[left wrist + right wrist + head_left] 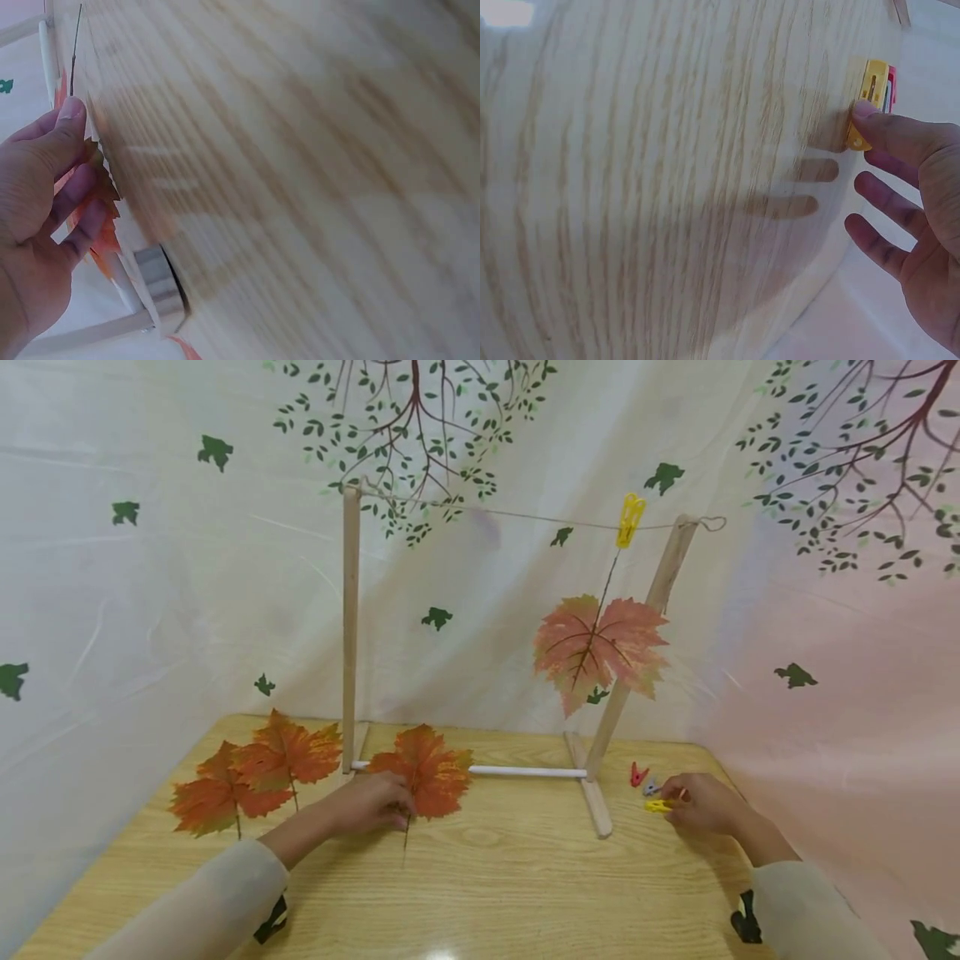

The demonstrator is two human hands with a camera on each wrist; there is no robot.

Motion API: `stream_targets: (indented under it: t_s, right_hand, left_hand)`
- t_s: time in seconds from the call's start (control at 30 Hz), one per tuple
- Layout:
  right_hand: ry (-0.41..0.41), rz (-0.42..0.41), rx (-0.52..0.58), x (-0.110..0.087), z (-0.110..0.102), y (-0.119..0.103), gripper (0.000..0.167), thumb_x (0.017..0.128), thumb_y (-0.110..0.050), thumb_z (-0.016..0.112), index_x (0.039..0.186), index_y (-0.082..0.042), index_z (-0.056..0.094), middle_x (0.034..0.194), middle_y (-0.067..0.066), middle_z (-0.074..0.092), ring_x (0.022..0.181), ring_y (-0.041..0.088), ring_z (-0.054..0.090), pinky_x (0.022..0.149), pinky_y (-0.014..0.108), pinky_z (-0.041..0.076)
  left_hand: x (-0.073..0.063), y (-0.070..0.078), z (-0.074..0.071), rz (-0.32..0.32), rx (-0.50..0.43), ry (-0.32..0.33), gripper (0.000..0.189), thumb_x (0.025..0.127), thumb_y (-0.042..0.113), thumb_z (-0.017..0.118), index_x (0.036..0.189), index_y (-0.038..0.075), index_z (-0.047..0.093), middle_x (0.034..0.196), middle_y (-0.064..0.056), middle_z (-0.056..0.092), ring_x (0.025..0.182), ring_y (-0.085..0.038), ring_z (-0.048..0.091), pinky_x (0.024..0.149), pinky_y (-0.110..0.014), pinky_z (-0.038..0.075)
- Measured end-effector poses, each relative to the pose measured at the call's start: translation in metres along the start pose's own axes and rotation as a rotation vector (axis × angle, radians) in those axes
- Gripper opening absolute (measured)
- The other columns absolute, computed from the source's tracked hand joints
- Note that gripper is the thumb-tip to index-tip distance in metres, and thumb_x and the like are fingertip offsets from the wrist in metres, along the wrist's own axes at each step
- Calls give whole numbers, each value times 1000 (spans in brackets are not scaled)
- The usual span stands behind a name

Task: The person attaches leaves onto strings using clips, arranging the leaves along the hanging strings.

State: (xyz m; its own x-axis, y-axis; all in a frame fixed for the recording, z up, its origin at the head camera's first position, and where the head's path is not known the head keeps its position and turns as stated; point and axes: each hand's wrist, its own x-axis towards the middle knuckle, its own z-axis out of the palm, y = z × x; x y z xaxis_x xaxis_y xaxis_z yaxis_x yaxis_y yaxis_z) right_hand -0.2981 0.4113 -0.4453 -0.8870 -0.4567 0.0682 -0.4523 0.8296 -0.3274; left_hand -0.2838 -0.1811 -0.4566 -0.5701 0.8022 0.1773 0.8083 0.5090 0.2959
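Orange leaf point(435, 774) gripped in left hand point(372, 802) by stand point(351, 627), yellow peg point(657, 806) pinched in right hand point(707, 804): likely gathering, maybe lifting next.

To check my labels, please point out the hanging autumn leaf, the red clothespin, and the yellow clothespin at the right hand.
Hanging autumn leaf point(597, 643): head view, near the blade's centre.
Red clothespin point(638, 776): head view, middle of its body.
Lower yellow clothespin point(872, 91): right wrist view, middle of its flat side.

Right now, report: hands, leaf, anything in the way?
Left hand pinching orange leaf by its stem. Right hand pinching lower yellow clip. Red clip and gray clip close by; nothing visibly blocking.
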Motion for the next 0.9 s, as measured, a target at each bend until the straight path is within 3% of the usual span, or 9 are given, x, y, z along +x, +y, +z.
stream_targets:
  t_s: [0.17, 0.57, 0.9]
  right_hand:
    - [-12, -2, 37, -3, -1, 2, 25, 79, -8, 84, 102, -6, 74, 96, 6, 72, 80, 20, 65, 72, 37, 54]
    - [-21, 1, 78, -4, 2, 6, 23, 84, -6, 81, 106, -4, 76, 97, 6, 73, 76, 11, 63, 66, 28, 53]
    - [43, 70, 68, -6, 2, -2, 20, 86, -13, 81, 104, -7, 76, 95, 3, 73, 81, 16, 65, 69, 33, 53]
  left_hand:
    - [7, 4, 2, 72, 61, 12, 7, 90, 21, 80, 97, 22, 79, 95, 10, 61, 87, -5, 55, 76, -25, 51]
    - [19, 14, 4, 116, 112, 29, 2, 88, 24, 81, 89, 26, 79, 98, 9, 61, 89, -8, 52, 78, -25, 48]
    - [27, 20, -4, 201, 76, 201, 5, 93, 14, 77, 93, 19, 76, 95, 8, 69, 90, -10, 60, 86, -35, 48]
